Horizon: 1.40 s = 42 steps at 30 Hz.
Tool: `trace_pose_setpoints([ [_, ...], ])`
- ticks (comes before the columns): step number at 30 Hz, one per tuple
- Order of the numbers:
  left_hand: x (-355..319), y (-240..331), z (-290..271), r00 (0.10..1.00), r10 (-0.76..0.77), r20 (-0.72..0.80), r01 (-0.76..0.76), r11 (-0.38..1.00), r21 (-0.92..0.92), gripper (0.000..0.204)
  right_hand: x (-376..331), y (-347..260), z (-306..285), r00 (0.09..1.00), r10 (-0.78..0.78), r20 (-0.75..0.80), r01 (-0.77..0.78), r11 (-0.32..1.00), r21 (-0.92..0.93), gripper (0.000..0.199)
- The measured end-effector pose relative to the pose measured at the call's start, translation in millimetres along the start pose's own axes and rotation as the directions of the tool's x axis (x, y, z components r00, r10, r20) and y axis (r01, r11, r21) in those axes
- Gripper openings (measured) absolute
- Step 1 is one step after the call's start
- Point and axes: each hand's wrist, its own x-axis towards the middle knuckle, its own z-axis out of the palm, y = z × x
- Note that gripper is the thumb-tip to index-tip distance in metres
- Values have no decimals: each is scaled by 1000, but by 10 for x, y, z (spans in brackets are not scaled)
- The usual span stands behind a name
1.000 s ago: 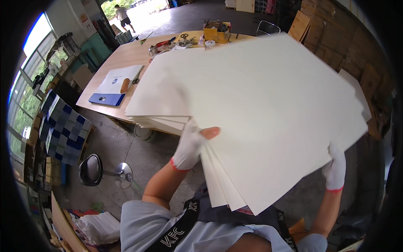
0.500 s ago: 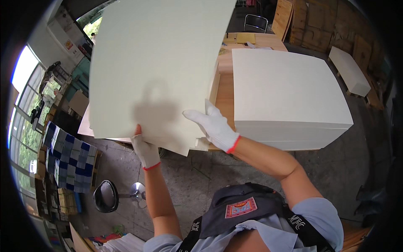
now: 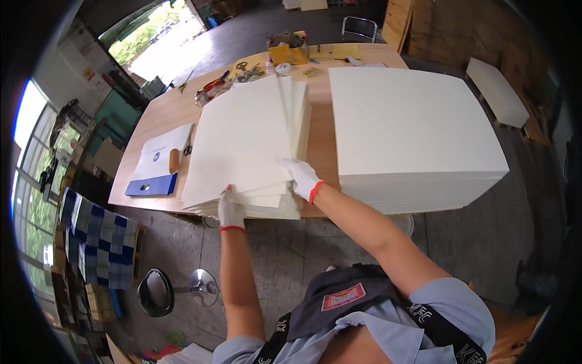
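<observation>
Two loose stacks of large white sheets lie on the wooden table. The left stack (image 3: 242, 133) is uneven, with several sheets fanned out at its right side and front corner. My left hand (image 3: 231, 209), in a white glove with a red cuff and a bare thumb tip, grips the top sheet's front edge, thumb above and fingers below. At the stack's right edge, my gloved right hand (image 3: 301, 177) holds the sheet, its thumb lying on top; its other fingers are partly hidden. The neater, taller right stack (image 3: 418, 121) is untouched.
A white and blue folder (image 3: 159, 164) and scissors (image 3: 187, 149) lie left of the stack. At the table's far side are a yellow box of tools (image 3: 288, 51) and a tape roll (image 3: 283, 68). A black stool (image 3: 155, 292) stands on the floor, near a blue-and-white checkered stack (image 3: 103, 236).
The large sheet raised in both hands has come down onto the left stack, uncovering the table's far side. Both hands still hold its edges; my left hand has shifted slightly right and down.
</observation>
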Motion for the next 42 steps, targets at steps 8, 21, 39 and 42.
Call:
trace_pose_setpoints([
  [8, -887, 496, 404, 876, 439, -200, -469, 871, -144, 45, -1789, -442, -1253, 816, 418, 398, -89, 772, -629, 35],
  [21, -3011, 1041, 3928, -104, 460, 882, -898, 338, -282, 34, -3437, -2720, -3849, 212, -875, -435, 214, 476, -853, 40],
  [39, -3494, 287, 5361, -83, 115, 990, -910, 397, -123, 30, -3141, -3121, -3887, 452, -892, -3, -16, -5, -1000, 56],
  [42, -3453, 240, 5307, -64, 100, 993, -814, 570, -110, 34, -3047, -3035, -3740, 472, -826, -309, 195, 440, -877, 55],
])
